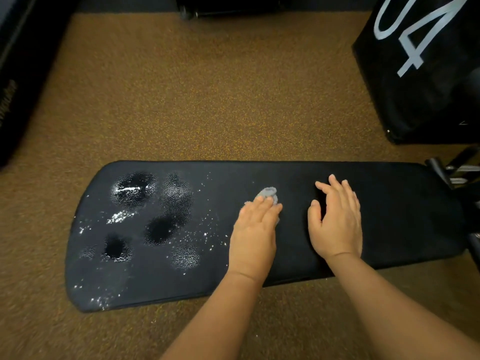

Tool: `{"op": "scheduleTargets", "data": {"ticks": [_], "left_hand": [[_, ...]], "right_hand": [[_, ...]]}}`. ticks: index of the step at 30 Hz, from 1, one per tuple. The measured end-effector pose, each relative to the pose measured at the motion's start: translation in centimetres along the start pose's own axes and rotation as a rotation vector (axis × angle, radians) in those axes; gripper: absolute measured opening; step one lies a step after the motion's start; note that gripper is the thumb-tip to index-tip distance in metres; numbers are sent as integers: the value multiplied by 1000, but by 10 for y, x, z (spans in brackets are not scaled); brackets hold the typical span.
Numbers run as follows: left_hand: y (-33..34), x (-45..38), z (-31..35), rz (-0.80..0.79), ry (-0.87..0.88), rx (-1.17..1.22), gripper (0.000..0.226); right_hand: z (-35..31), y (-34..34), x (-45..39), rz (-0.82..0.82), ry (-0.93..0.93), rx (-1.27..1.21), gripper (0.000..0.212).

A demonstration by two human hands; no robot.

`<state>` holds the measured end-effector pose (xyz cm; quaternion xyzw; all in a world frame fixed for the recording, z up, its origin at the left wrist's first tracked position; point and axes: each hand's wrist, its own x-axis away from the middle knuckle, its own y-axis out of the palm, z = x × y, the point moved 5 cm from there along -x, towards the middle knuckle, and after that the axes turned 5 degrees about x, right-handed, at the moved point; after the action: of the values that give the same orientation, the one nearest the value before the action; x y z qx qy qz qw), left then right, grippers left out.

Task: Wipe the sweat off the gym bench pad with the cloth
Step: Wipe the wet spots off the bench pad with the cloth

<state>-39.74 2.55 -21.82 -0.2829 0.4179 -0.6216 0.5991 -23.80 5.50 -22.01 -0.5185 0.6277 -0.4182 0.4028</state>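
My left hand (255,229) presses the cloth (267,194) onto the bench pad (389,203); my right hand (337,222) rests flat, fingers spread, beside it.

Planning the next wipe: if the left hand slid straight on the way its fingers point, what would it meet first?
Probably only the cloth already under the left hand, then bare bench pad to its far edge; the sweat patches lie off to the left.

Single head view, angled steeply down, close over bench pad (285,178)
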Motion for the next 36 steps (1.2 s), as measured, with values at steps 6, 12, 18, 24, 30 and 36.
{"op": "scheduleTargets", "data": {"ticks": [6, 12, 18, 24, 30, 36], "left_hand": [[2, 49, 2, -85, 144, 46, 39], [-5, 67, -1, -221, 231, 104, 38], [-42, 56, 3, -255, 108, 496, 57], [-56, 52, -48, -56, -140, 292, 60], [-41, 62, -69, -127, -81, -44, 58], [-39, 61, -68, -127, -88, -78, 55]], "right_hand": [[0, 0, -1, 0, -6, -21, 39], [1, 2, -1, -61, 23, -68, 40], [-41, -13, 37, -80, 35, -417, 36], [-95, -1, 98, -229, -296, -311, 51], [-89, 15, 114, -277, -437, -153, 54], [-74, 15, 124, -275, -526, -202, 48]]}}
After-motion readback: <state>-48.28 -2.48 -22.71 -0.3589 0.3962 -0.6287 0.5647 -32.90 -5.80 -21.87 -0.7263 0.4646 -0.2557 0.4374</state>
